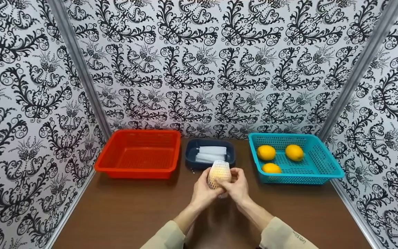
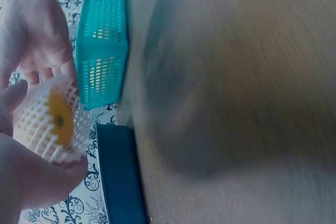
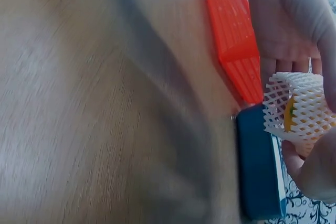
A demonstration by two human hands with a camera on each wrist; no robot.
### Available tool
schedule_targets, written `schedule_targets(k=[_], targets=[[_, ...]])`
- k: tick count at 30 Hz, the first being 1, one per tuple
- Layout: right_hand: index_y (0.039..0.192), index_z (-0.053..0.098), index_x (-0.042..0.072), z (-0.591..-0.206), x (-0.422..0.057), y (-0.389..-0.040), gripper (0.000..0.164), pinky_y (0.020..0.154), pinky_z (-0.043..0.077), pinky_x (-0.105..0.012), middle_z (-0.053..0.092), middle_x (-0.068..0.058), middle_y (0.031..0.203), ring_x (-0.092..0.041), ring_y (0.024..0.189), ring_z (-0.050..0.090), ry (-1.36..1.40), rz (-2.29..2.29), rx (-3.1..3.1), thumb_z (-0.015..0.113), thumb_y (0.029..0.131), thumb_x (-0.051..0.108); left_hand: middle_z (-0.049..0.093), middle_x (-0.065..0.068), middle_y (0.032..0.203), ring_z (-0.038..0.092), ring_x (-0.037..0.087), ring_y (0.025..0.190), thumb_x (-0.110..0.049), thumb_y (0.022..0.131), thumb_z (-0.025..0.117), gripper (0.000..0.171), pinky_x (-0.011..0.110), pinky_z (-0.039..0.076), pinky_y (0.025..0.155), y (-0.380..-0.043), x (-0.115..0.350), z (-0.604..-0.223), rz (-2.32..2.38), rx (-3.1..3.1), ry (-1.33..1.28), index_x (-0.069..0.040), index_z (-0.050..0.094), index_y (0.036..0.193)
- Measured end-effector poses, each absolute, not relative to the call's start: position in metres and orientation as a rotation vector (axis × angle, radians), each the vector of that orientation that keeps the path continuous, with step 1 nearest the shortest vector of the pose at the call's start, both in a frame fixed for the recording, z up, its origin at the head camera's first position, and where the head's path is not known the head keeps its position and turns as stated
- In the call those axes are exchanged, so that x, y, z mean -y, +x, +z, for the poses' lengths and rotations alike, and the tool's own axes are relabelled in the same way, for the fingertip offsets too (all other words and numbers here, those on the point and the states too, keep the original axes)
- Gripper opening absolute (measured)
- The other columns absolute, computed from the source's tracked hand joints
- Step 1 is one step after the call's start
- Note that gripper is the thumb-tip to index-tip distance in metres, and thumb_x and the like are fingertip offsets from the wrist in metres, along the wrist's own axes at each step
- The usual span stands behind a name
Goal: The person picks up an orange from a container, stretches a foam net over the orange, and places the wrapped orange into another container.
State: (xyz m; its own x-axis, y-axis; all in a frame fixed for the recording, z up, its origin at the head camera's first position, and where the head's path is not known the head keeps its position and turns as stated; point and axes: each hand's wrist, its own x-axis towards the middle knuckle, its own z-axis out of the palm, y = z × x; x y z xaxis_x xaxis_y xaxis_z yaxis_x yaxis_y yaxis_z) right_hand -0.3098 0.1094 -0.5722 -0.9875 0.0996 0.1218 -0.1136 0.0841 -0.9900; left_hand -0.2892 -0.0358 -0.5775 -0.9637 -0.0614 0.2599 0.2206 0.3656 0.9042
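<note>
A yellow citrus fruit [image 2: 62, 120] sits inside a white foam net sleeve [image 1: 219, 172], held above the table in front of the dark blue tray. My left hand [image 1: 203, 188] grips the sleeved fruit from the left, thumb on the near side. From the right, my right hand [image 1: 237, 185] holds the same netting, its thumb across the front and fingers behind. In the right wrist view the net's open end [image 3: 278, 103] stands out beyond the fruit, with a bit of yellow inside. The left wrist view shows the fruit's stem end at the net's opening.
A dark blue tray [image 1: 189, 159] behind the hands holds several flattened white foam sleeves [image 1: 212, 150]. At the left stands a red basket [image 1: 135, 174]. The turquoise basket [image 1: 299, 178] at the right holds three yellow fruits [image 1: 294, 152]. Patterned walls enclose the brown table [image 1: 126, 211].
</note>
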Motion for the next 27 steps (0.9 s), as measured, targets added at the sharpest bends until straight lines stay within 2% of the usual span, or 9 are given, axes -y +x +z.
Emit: schedule_targets(k=[7,11,15,20,25,27], targets=[[0.131,0.055,-0.005,-0.566,-0.094,-0.308,0.060,0.083,0.058,-0.020,0.070,-0.025,0.128,-0.023,0.107,0.073,0.098,2.019,2.175,0.093,0.087,0.006,0.076,0.017,0.126,0.073,0.033,0.112,-0.023,0.072,0.097,0.084,0.052,0.061,0.098,-0.294,0.042,-0.578,-1.381,2.376,-0.057,-0.007,0.065,0.148],[0.131,0.056,-0.009,-0.564,-0.089,-0.311,0.051,0.092,0.058,-0.020,0.068,-0.028,0.129,-0.027,0.114,0.073,0.221,2.040,2.149,0.087,0.092,0.003,0.077,0.014,0.124,0.073,0.029,0.109,-0.029,0.073,0.098,0.081,0.047,0.061,0.095,-0.299,0.055,-0.575,-1.347,2.367,-0.047,-0.006,0.065,0.144],[0.130,0.060,-0.013,-0.561,-0.082,-0.315,0.044,0.102,0.058,-0.022,0.069,-0.032,0.129,-0.031,0.118,0.073,0.351,2.041,2.129,0.083,0.094,0.001,0.076,0.016,0.124,0.073,0.030,0.109,-0.028,0.072,0.098,0.082,0.048,0.062,0.096,-0.305,0.074,-0.570,-1.302,2.371,-0.072,-0.005,0.064,0.143],[0.130,0.066,-0.012,-0.559,-0.070,-0.320,0.044,0.102,0.063,-0.029,0.074,-0.032,0.129,-0.039,0.120,0.075,0.474,1.963,2.178,0.086,0.092,0.001,0.075,0.019,0.128,0.073,0.034,0.114,-0.019,0.068,0.098,0.087,0.052,0.062,0.102,-0.314,0.103,-0.560,-1.230,2.381,-0.150,-0.003,0.063,0.146],[0.130,0.070,-0.009,-0.562,-0.054,-0.324,0.045,0.102,0.068,-0.042,0.077,-0.031,0.130,-0.045,0.122,0.077,0.580,1.883,2.203,0.087,0.090,-0.001,0.073,0.019,0.132,0.073,0.036,0.118,-0.019,0.068,0.100,0.089,0.055,0.061,0.106,-0.320,0.133,-0.549,-1.160,2.421,-0.219,-0.003,0.062,0.147],[0.129,0.072,-0.007,-0.565,-0.047,-0.326,0.043,0.103,0.067,-0.043,0.078,-0.029,0.128,-0.044,0.121,0.078,0.624,1.786,2.228,0.087,0.089,0.002,0.072,0.018,0.134,0.071,0.035,0.120,-0.019,0.068,0.100,0.092,0.055,0.060,0.108,-0.323,0.146,-0.545,-1.129,2.463,-0.210,-0.005,0.061,0.149]])
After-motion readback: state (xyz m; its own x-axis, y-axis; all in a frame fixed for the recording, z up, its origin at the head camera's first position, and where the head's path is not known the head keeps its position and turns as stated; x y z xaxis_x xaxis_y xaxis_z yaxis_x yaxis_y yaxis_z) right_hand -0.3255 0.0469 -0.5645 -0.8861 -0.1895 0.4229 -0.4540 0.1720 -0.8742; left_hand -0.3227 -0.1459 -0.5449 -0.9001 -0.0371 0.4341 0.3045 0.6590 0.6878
